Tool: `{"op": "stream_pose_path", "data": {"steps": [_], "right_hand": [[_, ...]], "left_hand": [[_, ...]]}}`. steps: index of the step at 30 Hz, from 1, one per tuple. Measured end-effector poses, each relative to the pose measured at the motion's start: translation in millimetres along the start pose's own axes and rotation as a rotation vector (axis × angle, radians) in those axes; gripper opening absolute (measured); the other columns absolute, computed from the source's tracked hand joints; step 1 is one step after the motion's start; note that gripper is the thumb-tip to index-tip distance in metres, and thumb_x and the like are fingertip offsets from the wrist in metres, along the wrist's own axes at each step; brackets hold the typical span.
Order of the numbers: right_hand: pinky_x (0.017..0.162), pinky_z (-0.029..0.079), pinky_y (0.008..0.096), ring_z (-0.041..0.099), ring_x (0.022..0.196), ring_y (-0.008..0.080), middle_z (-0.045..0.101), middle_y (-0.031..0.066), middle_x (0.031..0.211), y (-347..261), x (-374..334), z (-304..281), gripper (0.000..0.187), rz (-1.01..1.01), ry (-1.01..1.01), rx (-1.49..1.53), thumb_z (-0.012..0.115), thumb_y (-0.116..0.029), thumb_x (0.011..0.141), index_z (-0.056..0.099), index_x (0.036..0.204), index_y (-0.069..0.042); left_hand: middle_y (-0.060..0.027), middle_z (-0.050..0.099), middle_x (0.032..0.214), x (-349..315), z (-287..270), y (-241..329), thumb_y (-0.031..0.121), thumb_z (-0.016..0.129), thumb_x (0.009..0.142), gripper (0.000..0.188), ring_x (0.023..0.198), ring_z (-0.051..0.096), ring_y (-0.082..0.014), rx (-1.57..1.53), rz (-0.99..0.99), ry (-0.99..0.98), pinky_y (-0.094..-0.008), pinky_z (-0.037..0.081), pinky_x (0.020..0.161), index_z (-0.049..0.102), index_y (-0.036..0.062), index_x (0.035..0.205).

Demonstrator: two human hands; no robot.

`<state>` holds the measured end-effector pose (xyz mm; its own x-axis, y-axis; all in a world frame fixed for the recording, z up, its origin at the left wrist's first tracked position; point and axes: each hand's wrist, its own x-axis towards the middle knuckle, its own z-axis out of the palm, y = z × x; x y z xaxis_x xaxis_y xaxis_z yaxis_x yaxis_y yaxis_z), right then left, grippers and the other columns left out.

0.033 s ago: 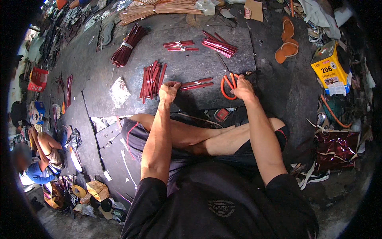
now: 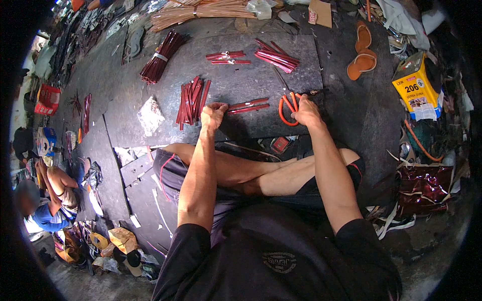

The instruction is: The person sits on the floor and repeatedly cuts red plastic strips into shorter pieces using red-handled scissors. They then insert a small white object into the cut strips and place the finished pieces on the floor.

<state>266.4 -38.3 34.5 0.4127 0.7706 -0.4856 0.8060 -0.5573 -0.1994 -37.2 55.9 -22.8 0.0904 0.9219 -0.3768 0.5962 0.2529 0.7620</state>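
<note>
My left hand (image 2: 213, 115) is closed in a pinch at the left end of two narrow, shiny dark red strips (image 2: 248, 107), which lie on the dark board with small pale spots on them. Just left of it is a loose pile of similar strips (image 2: 189, 103). To the right, my right hand (image 2: 307, 111) is closed beside the orange looped handles of scissors (image 2: 287, 114), whose blades point away from me. A dark-tipped tool (image 2: 316, 92) shows beyond its fingers. How the fingers hold it is partly hidden.
Farther off lie a tied red bundle (image 2: 160, 57), a stack of red strips (image 2: 276, 56), short strip pieces (image 2: 228, 57) and a crumpled clear bag (image 2: 150, 116). Brown sandal soles (image 2: 362, 62) and a yellow box (image 2: 416, 85) are at right. Another person (image 2: 52, 200) sits at left.
</note>
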Motion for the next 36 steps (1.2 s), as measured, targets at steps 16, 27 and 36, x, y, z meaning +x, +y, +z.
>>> {"op": "stream_pose_path", "data": {"steps": [16, 27, 36], "right_hand": [[0.039, 0.031, 0.0185, 0.046, 0.050, 0.0037, 0.049, -0.0035, 0.064, -33, -110, -52, 0.041, -0.101, -0.401, 1.129, 0.064, -0.045, 0.091, 0.060, 0.104, -0.006], [0.062, 0.054, 0.0339, 0.063, 0.060, 0.0229, 0.057, 0.0078, 0.069, -50, -111, -10, 0.110, 0.224, -0.878, 1.035, 0.015, -0.091, 0.074, 0.058, 0.109, 0.003], [0.063, 0.053, 0.0340, 0.063, 0.063, 0.0232, 0.058, 0.0083, 0.070, -54, -102, -1, 0.110, 0.181, -0.888, 0.993, 0.017, -0.092, 0.073, 0.058, 0.109, 0.004]], "left_hand": [[-0.0185, 0.061, 0.093, -66, 31, 14, 0.008, 0.057, 0.082, 0.019, 0.087, 0.059, -0.0371, 0.330, 0.693, 0.207, -0.0460, 0.047, 0.079, 0.063, 0.0023, 0.099], [-0.0188, 0.043, 0.135, -86, 48, 27, 0.013, 0.053, 0.085, 0.061, 0.123, 0.044, -0.0316, 0.750, 0.538, -0.007, -0.0419, 0.038, 0.100, 0.037, -0.0034, 0.141], [-0.0179, 0.043, 0.136, -82, 55, 25, 0.018, 0.056, 0.084, 0.064, 0.124, 0.043, -0.0304, 0.802, 0.507, -0.023, -0.0410, 0.036, 0.100, 0.037, -0.0010, 0.142]]}}
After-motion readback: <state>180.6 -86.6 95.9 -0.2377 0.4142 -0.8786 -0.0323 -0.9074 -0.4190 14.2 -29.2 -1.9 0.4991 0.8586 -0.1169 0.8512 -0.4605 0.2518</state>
